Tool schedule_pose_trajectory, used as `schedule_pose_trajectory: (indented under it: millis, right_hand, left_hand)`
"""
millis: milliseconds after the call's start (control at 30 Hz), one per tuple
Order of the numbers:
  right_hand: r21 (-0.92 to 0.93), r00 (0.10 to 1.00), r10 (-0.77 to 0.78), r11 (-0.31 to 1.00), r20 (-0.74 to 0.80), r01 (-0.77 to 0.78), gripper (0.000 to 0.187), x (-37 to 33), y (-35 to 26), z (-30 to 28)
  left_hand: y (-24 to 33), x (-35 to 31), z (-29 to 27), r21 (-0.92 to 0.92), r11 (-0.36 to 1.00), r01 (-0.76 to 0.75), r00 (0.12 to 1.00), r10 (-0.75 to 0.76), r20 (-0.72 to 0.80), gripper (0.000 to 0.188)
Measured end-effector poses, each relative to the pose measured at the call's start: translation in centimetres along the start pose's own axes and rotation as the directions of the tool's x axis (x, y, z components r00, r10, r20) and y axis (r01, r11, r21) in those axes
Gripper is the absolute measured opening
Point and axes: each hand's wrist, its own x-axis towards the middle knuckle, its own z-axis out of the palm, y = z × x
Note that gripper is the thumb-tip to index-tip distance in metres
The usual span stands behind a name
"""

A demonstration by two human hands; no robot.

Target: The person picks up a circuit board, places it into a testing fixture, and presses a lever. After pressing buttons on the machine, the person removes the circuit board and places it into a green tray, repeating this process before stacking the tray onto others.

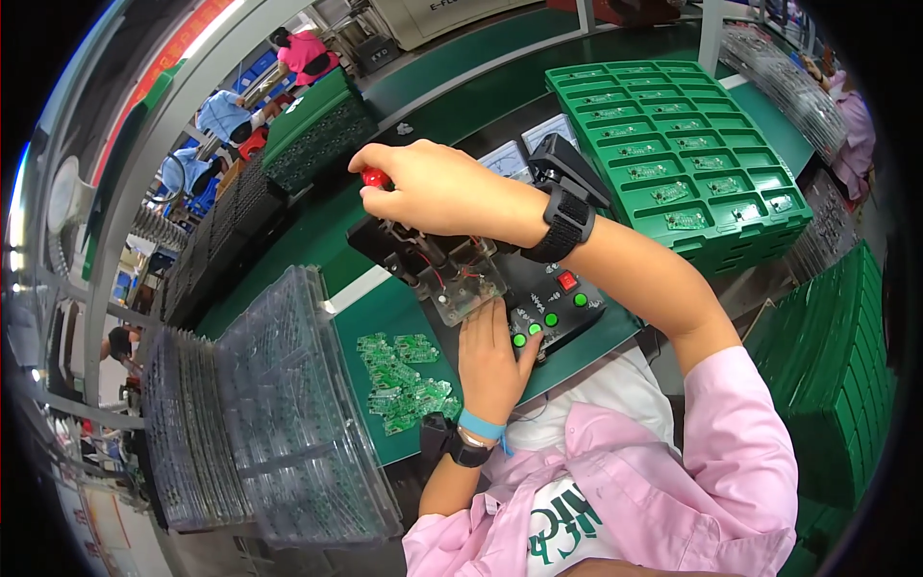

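My right hand (413, 188) reaches across a black press fixture (577, 313) and grips the red ball knob (376, 178) at its far left. Nearer to me, my left hand (490, 361) lies with fingers stretched out, their tips at the front edge of the fixture's clear plate (468, 293). Whether a board sits under those fingertips is hidden. Green buttons (551, 319) and a red rocker switch (567, 280) line the fixture's front, right of my left hand. A loose pile of small green circuit boards (404, 385) lies left of that hand on the green mat (351, 341).
Stacked green compartment trays (707, 207) with boards stand at the far right. Clear plastic trays (298, 413) are stacked on the left. More green trays (817, 375) rise at my right side. Several people work farther off, and a metal frame post (711, 38) stands at the back.
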Motion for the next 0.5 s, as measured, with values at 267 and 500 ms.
schedule_pose_trajectory:
  millis: [267, 500]
  right_hand:
    - [0.022, 0.839, -0.418, 0.891, -0.349, 0.453, 0.058, -13.6, 0.3, 5.0]
    - [-0.178, 0.929, -0.215, 0.970, -0.300, 0.167, 0.050, -21.1, 5.5, 3.0]
  left_hand:
    - [-1.4, -5.7, -0.3, -0.047, 0.999, -0.014, 0.999, 0.012, -0.042, 0.051]
    - [-4.0, -3.6, 0.1, -0.031, 0.979, 0.202, 0.948, -0.204, -0.246, 0.057]
